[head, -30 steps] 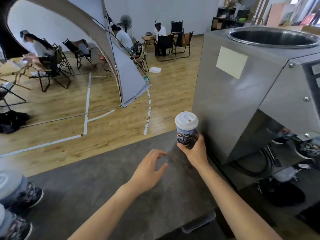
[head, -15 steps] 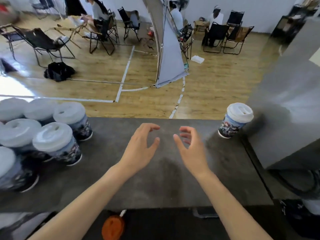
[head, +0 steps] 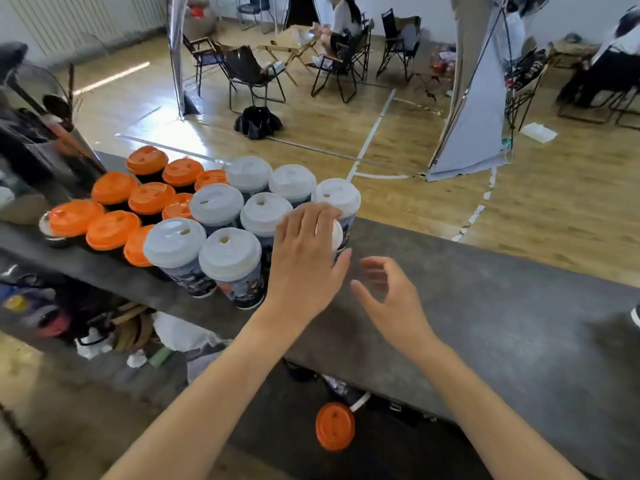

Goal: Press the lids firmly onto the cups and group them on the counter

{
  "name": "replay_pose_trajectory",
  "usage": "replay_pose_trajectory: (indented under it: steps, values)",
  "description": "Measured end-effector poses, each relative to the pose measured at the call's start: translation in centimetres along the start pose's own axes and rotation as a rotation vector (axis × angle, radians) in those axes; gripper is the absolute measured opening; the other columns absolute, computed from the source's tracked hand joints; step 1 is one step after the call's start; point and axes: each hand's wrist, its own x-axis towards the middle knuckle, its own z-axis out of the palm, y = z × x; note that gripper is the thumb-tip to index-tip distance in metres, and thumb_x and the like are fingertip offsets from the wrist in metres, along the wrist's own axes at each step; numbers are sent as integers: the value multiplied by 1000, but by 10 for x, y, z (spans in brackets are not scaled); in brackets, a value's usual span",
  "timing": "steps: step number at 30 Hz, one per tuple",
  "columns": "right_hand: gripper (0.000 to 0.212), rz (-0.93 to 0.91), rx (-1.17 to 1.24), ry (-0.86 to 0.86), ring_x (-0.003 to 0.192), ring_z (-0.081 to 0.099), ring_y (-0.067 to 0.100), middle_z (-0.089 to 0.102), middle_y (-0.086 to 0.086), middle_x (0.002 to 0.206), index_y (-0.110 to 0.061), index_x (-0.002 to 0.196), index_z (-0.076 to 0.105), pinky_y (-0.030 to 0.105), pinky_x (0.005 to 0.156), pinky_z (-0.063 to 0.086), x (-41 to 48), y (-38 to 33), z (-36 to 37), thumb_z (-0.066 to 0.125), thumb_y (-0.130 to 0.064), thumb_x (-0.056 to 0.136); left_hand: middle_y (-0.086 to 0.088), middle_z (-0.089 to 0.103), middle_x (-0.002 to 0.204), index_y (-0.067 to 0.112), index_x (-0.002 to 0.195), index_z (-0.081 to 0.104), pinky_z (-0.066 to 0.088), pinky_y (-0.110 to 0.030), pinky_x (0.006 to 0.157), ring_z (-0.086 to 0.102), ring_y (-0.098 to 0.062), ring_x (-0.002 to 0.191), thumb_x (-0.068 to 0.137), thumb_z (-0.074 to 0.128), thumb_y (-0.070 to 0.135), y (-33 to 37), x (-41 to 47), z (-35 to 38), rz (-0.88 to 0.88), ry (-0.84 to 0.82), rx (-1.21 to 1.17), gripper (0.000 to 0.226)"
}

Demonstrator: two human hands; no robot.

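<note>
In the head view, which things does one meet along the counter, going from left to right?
orange-lidded cups → white-lidded cups → left hand → right hand

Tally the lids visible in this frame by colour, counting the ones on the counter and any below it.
White lids: 8, one partly under the left hand
Orange lids on the counter: 9
Orange lid below the counter: 1
Total: 18
</note>
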Motion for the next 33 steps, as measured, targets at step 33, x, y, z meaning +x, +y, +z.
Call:
replay_pose_trajectory:
  steps: [33]
  values:
    - [74,-178,383,378,102,71,11,68,-13,112,-33,127,52,26,73,59,-3,-91,-149,93,-33,65,16,75,107,35,109,72,58,-24,81,69,-6,102,84,83,38,124,118,-47,-30,82,-1192,27]
